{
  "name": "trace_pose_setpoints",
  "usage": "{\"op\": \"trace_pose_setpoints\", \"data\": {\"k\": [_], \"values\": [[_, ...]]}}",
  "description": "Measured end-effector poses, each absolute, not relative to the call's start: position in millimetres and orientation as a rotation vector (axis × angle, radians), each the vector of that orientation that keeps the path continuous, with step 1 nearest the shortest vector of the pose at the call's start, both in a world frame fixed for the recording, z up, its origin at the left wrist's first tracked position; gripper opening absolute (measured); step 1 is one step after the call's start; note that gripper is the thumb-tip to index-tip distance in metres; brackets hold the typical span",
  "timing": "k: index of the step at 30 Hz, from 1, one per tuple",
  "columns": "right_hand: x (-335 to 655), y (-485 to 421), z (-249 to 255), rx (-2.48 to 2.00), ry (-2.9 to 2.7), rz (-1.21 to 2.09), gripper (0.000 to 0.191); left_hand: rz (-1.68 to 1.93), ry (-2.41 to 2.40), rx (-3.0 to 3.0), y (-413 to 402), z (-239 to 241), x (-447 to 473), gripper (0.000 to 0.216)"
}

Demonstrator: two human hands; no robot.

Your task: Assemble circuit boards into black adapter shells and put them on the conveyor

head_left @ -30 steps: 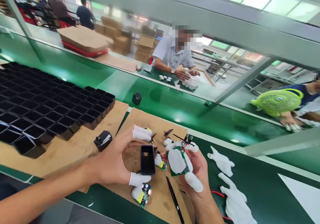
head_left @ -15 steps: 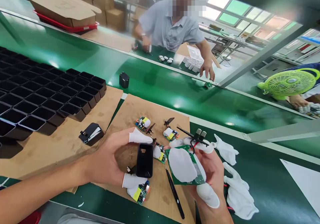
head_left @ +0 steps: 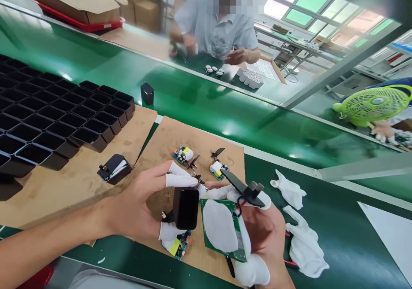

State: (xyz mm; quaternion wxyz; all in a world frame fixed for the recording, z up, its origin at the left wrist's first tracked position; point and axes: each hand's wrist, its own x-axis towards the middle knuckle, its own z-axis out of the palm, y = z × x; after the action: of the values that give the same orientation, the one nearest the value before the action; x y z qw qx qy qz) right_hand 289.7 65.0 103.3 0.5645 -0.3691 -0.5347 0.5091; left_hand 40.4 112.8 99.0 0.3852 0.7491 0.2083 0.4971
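My left hand (head_left: 141, 199), with white finger cots, grips a small black plastic case (head_left: 187, 208), its open end facing right toward the board. Between the covered fingers of my right hand (head_left: 262, 229) is a green circuit board (head_left: 222, 229) with a white pad on its face. A black plug plate (head_left: 246, 190) with metal prongs hangs from that board by red and black wires. Board and case are close but apart. Under my hands, several small circuit boards (head_left: 183, 153) with white blobs and yellow parts lie on cardboard (head_left: 209, 143). Black tweezers (head_left: 229, 266) are partly hidden beneath the held board.
Rows of black cases (head_left: 64, 121) stand at left, near a filled case (head_left: 115, 168) with its plate ajar. One black charger (head_left: 147, 93) sits on the green belt (head_left: 193, 104). White gloves (head_left: 305, 246) lie at right. Across the belt a co-worker (head_left: 219, 31) handles parts; a green fan (head_left: 375, 104) stands right.
My right hand has moved the board left and slightly down, closer to the case, and the plug plate has tilted. The case has turned slightly. The co-worker's hand has drawn back from the belt.
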Motion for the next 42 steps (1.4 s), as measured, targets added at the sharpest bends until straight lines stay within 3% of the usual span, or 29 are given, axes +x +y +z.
{"op": "trace_pose_setpoints", "data": {"k": [9,17,27,42], "values": [[282,66,113,-0.797,-1.297,1.373,0.074,1.175,0.613,1.905,111,97,40,0.062],[289,63,99,-0.884,-1.339,1.08,0.098,1.218,0.568,1.921,109,95,41,0.074],[284,68,109,-0.821,-1.559,1.058,0.082,1.25,0.528,1.921,110,92,42,0.07],[283,71,108,-0.852,-1.634,0.944,0.081,1.279,0.504,1.897,110,91,43,0.07]]}}
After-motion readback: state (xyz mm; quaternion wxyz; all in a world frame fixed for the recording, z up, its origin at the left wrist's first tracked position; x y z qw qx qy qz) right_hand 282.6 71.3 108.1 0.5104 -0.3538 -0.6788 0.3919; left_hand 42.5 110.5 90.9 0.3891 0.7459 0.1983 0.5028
